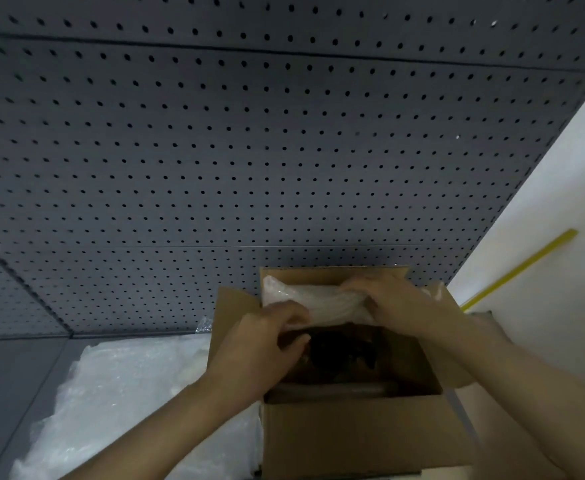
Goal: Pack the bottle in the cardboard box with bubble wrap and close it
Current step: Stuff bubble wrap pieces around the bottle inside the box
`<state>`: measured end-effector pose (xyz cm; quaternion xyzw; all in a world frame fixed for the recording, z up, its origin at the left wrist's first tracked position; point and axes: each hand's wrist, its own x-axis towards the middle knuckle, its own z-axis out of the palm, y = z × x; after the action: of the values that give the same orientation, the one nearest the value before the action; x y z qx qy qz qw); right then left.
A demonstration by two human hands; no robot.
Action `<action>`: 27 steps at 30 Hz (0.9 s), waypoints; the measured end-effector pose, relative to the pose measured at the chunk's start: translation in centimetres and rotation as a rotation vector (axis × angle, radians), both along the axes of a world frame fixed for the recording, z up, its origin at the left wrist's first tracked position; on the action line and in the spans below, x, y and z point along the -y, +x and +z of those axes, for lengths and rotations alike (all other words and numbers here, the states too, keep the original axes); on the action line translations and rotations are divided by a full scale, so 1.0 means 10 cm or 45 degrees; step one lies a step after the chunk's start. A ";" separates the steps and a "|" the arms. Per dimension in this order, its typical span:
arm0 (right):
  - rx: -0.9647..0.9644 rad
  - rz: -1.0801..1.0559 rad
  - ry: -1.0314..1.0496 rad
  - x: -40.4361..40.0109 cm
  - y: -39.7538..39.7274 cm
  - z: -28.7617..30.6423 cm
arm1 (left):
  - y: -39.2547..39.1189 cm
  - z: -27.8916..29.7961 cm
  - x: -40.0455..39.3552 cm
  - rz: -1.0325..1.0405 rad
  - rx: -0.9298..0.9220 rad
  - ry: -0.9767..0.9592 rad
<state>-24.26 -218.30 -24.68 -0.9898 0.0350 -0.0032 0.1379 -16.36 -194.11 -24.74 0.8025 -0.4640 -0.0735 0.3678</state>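
1. Stood open on the desk (17, 375) at about 5 o'clock of the view: the cardboard box (350, 434), flaps up, in front of the pegboard (249, 150).
2. Held over the far half of the opening, toward 12 o'clock of the box: a pale bundle of bubble wrap (322, 299), long axis running 9 to 3 o'clock. Judged to hold the bottle inside; no glass or plastic actually visible through the film.
3. Closed on the bundle's near-left end: the left hand (260, 344), fingers curled over the wrap, a firm grip.
4. Closed on the right end at roughly 2 o'clock of the opening: the right hand (391, 303), fingers wrapped over the top.
5. Lay loose at 8 o'clock of the box: more bubble wrap, the spare sheet (118, 403), spread over the desk.
6. Showed dark below the bundle: the box interior, contents too dim to tell.
7. Judged soft and springy outside, stiff within; film likely slick, so liable to slide in a pinch. Probably light to moderate in weight, and possibly fragile if glass.
8. Best taken at both ends with whole palms, as seen, not by loose film edges, which could unwrap.
9. Lowered level and snug, then flaps folded, for closing.
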 end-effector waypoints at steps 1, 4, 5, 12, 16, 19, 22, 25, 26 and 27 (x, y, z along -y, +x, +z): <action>-0.065 -0.012 -0.024 0.05 0.04 -0.04 | 0.05 -0.01 0.05 -0.011 0.213 0.020; -0.190 -0.099 -0.105 0.16 0.17 -0.19 | 0.08 -0.05 0.31 -0.129 0.351 0.051; -0.210 -0.097 -0.095 0.18 0.20 -0.24 | 0.04 -0.10 0.41 -0.192 0.339 0.093; -0.177 -0.003 0.036 0.30 0.46 -0.46 | -0.04 -0.97 1.13 -0.370 0.117 0.971; -0.121 -0.027 0.097 0.39 0.48 -0.55 | 0.04 -1.26 1.37 -0.282 0.059 1.126; -0.153 -0.032 0.132 0.39 0.49 -0.62 | 0.05 -1.33 1.38 -0.246 0.004 1.079; -0.178 -0.049 0.044 0.40 0.53 -0.68 | 0.03 -1.29 1.32 -0.220 0.021 0.962; -0.188 -0.010 -0.112 0.39 0.54 -0.73 | -0.02 -1.22 1.23 -0.242 0.070 0.918; -0.188 0.018 -0.157 0.38 0.54 -0.77 | -0.02 -1.19 1.21 -0.244 0.072 0.922; -0.193 0.034 -0.182 0.35 0.54 -0.80 | -0.03 -1.14 1.20 -0.247 0.064 0.923</action>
<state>-18.88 -221.83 -32.72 -0.9949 0.0317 0.0711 0.0639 -16.65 -206.09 -36.16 0.8345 -0.4906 -0.2478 0.0395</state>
